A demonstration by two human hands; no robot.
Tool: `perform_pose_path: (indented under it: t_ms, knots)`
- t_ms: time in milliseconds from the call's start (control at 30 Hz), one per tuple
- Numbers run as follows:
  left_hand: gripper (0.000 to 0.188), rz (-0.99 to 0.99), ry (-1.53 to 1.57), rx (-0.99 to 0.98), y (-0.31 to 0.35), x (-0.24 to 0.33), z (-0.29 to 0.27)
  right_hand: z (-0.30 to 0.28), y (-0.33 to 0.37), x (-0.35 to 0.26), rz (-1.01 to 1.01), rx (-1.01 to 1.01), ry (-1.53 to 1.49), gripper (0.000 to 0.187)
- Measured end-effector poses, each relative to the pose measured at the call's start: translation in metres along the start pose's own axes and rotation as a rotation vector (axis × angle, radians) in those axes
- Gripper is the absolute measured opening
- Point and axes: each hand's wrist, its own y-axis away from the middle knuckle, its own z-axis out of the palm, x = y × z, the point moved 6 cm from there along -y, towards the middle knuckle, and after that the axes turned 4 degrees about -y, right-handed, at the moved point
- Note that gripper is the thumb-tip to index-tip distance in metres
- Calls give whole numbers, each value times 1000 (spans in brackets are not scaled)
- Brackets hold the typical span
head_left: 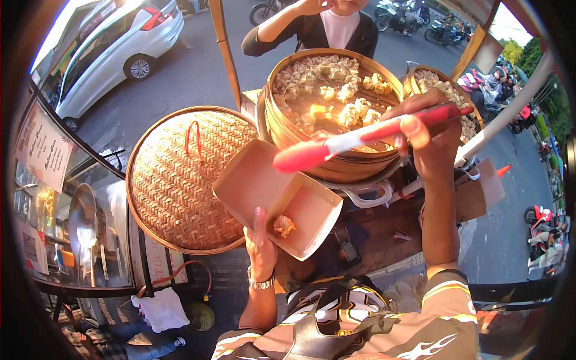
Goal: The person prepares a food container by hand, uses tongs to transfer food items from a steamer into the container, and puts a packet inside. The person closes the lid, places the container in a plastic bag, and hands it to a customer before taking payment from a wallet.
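Observation:
My left hand grips an open cardboard box by its near side, thumb over the edge. One dumpling lies inside, near my thumb. My right hand is closed round a pair of tongs with red and white parts, raised above the box and pointing left. Their red tip hangs over the box's lid, blurred a little. Behind them stands a large round bamboo steamer holding many dumplings, piled mostly along its far side.
A woven bamboo lid with a red loop leans left of the box. A second steamer with dumplings stands at the right. Wooden posts frame the stall. A person stands across from me; a white car is on the street.

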Motion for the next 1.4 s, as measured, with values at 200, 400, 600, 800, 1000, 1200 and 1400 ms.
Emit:
perform_pose_path:
  t_ms: [200, 400, 600, 800, 1000, 1200, 1400]
  knots:
    - [38, 193, -441, -29, 5, 5, -3, -35, -51, 34, -164, 217, 307, 18]
    - [37, 9, -2, 2, 2, -3, 1, -11, -61, 56, -170, 56, 357, 12]
    - [41, -26, 37, 23, 4, -1, -2, -18, -41, 36, -140, 136, 200, 14]
    - [41, -9, 16, 18, 6, 6, 0, -47, -29, 26, -32, 118, 292, 12]
    - [43, 7, -109, 23, 8, -5, -3, -60, -49, 37, -166, 215, 161, 10]
    - [43, 179, -410, -71, 14, 4, 7, -11, -87, 68, -62, 119, 217, 13]
    - [41, 7, -53, 3, 14, -4, 2, 27, -117, 90, -180, -28, 280, 15]
